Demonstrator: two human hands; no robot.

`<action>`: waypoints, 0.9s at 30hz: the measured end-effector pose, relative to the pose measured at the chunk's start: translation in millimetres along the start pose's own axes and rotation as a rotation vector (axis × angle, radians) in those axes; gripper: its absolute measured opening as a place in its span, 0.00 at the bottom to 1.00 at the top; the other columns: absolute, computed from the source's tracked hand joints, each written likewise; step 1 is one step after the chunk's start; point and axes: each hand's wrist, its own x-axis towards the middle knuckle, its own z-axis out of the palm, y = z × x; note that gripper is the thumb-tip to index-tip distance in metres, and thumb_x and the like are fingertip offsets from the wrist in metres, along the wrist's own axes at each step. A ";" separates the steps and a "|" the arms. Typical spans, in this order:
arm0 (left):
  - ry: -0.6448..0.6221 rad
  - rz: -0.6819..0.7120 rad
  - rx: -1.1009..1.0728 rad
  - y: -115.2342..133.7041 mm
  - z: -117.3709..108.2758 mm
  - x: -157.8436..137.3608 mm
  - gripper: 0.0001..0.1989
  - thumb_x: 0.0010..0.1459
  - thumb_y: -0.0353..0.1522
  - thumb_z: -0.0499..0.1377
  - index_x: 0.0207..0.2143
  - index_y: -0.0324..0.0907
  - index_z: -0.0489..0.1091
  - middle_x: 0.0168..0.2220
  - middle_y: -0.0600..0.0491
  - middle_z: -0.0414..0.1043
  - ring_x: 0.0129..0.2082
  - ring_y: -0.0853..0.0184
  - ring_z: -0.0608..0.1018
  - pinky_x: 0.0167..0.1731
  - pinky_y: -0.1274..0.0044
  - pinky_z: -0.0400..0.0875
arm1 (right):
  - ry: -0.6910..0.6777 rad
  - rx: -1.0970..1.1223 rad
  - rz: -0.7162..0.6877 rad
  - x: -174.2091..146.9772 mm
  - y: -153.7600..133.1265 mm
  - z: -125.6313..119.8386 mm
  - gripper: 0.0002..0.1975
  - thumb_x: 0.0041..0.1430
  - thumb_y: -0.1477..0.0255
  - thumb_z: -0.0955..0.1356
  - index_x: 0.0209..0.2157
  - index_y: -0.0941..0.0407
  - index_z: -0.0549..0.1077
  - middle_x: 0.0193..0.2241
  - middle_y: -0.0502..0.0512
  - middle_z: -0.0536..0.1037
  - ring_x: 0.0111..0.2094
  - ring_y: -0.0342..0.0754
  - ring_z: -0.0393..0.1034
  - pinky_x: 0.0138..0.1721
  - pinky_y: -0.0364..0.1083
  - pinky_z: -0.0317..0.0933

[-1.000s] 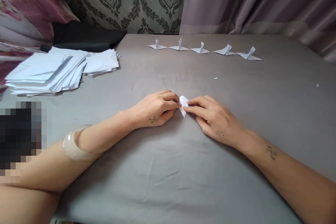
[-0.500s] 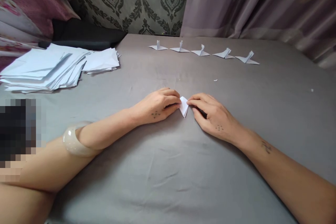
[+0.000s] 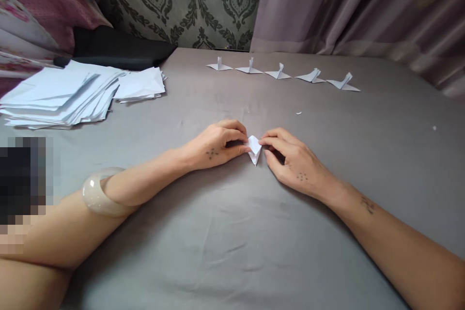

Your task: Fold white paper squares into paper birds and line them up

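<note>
A small folded white paper (image 3: 255, 147), roughly kite-shaped with its point toward me, lies on the grey cloth between my hands. My left hand (image 3: 222, 141) pinches its left edge between thumb and fingers. On the other side, my right hand (image 3: 290, 155) rests its index fingertip on the paper's right corner, the thumb held apart just below. The fingers of this hand are loosely bent and not closed round anything. A flap on the paper's front face stands slightly lifted near my left thumb.
Several folded paper birds (image 3: 278, 73) stand in a row toward the back. At the left lie a large stack of white paper sheets (image 3: 54, 94) and a smaller paper stack (image 3: 140, 85). Tiny paper scraps (image 3: 299, 113) dot the grey cloth (image 3: 225, 232). Curtains (image 3: 301, 5) hang behind.
My left thumb has shifted onto the paper's front, and a flap there has opened a little. My left hand has moved slightly left; the right hand has barely moved.
</note>
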 end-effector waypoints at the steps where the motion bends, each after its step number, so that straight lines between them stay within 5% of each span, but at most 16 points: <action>1: 0.006 0.013 0.009 -0.6 0.7 0.0 0.11 0.63 0.35 0.54 0.39 0.39 0.74 0.42 0.46 0.73 0.39 0.66 0.76 0.41 0.75 0.71 | -0.003 0.001 0.006 0.3 -0.1 0.0 0.13 0.61 0.77 0.61 0.44 0.54 0.72 0.44 0.57 0.73 0.42 0.50 0.70 0.38 0.47 0.64; 7: 0.054 0.055 0.064 -2.6 7.3 -0.5 0.11 0.64 0.30 0.51 0.39 0.37 0.73 0.40 0.45 0.73 0.40 0.65 0.75 0.42 0.72 0.71 | 0.001 0.006 0.055 4.3 -0.6 1.2 0.09 0.62 0.73 0.62 0.40 0.54 0.74 0.42 0.55 0.74 0.36 0.47 0.70 0.34 0.45 0.62; 17: 0.162 -0.268 -0.036 6.5 13.6 4.2 0.07 0.57 0.31 0.57 0.30 0.39 0.73 0.42 0.47 0.72 0.38 0.65 0.75 0.39 0.72 0.72 | 0.063 0.128 0.147 14.9 2.1 4.6 0.08 0.61 0.71 0.64 0.29 0.55 0.74 0.36 0.52 0.75 0.29 0.42 0.67 0.33 0.45 0.61; 27: 0.159 -0.381 -0.102 10.7 13.7 7.0 0.07 0.56 0.31 0.58 0.28 0.38 0.74 0.44 0.46 0.69 0.42 0.62 0.73 0.45 0.67 0.71 | 0.063 0.209 0.278 20.3 4.9 5.2 0.08 0.56 0.67 0.68 0.27 0.55 0.76 0.37 0.52 0.74 0.25 0.40 0.63 0.30 0.45 0.60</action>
